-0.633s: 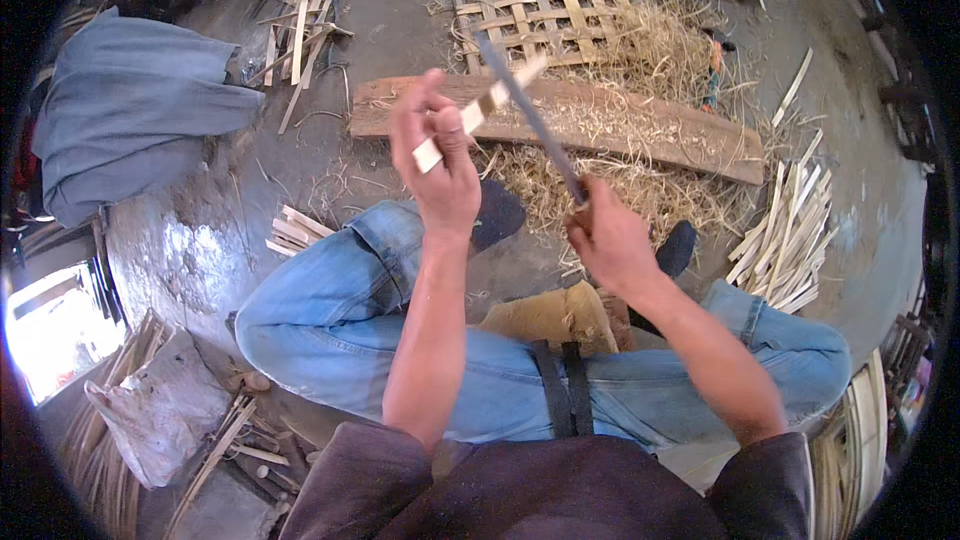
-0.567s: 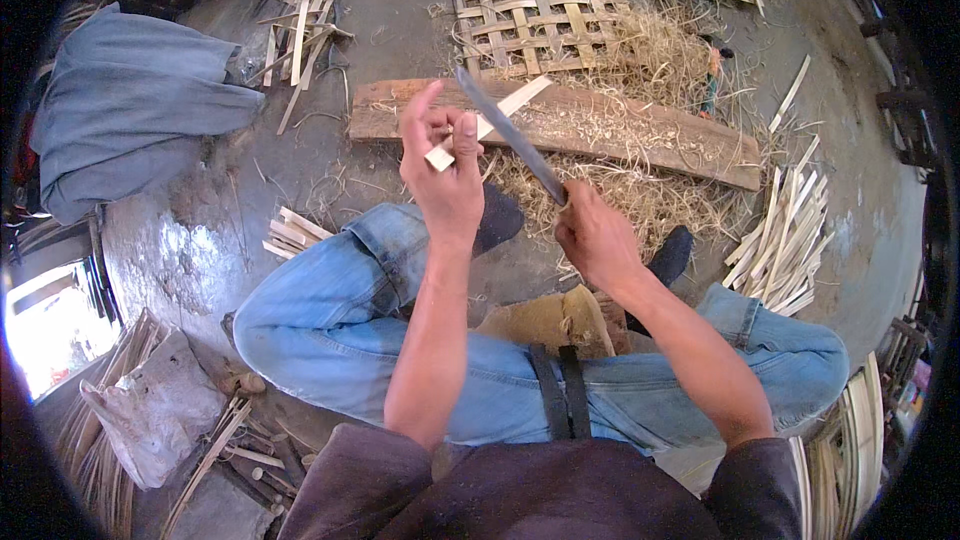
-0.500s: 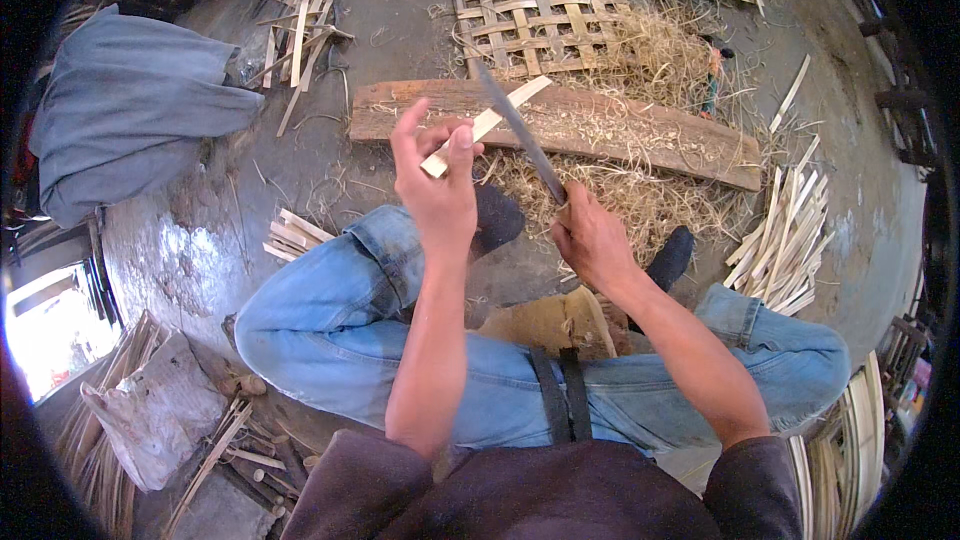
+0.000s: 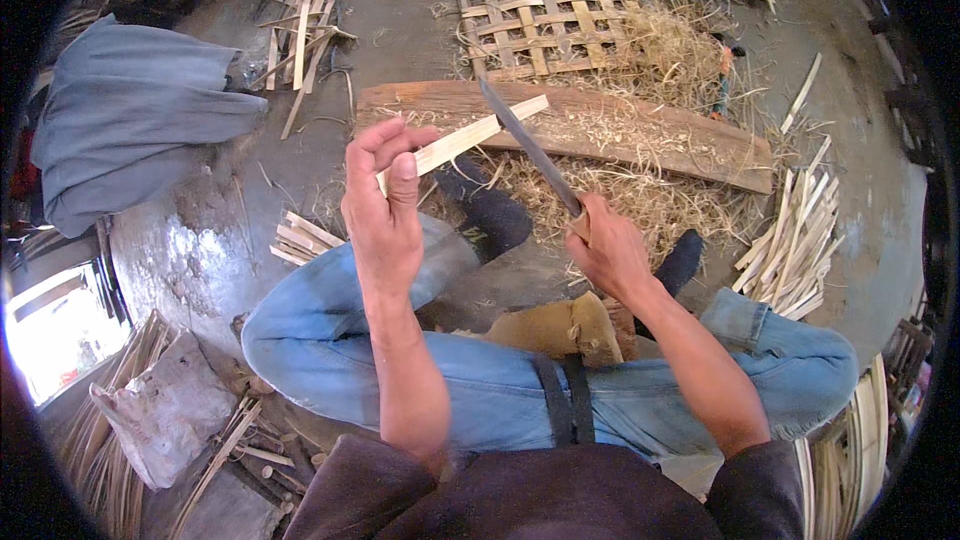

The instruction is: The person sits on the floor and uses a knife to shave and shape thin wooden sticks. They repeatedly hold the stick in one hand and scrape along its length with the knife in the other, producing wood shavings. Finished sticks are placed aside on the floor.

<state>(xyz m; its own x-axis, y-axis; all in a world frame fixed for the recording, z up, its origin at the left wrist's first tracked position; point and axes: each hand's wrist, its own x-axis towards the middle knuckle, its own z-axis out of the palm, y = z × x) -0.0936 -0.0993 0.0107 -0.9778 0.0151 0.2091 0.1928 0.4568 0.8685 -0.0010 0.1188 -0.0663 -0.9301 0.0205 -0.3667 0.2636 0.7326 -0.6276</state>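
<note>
Drawing back toward the body comes the left hand, and the pale strip comes with it! A half-second ago that hand sat farther forward, close beside the blade; now a longer run of wood shows between its fingers and the steel, and the knife crosses nearer the strip's far end. That looks like a pass along the length, wood pulled under an edge that has shifted far less, though whether the edge is biting this instant I can't tell. The left hand pinches the strip's near end between thumb and fingers, the upper fingers loosely bent; the right hand is wrapped around the knife handle, blade angled up and to the left. And the strip itself? Raised in front of the person, slanting up to the right, its tip over the wooden plank. Curly shavings lie heaped along the plank's near side, the woven panel lies beyond, and cut strips sit piled off to the right.
</note>
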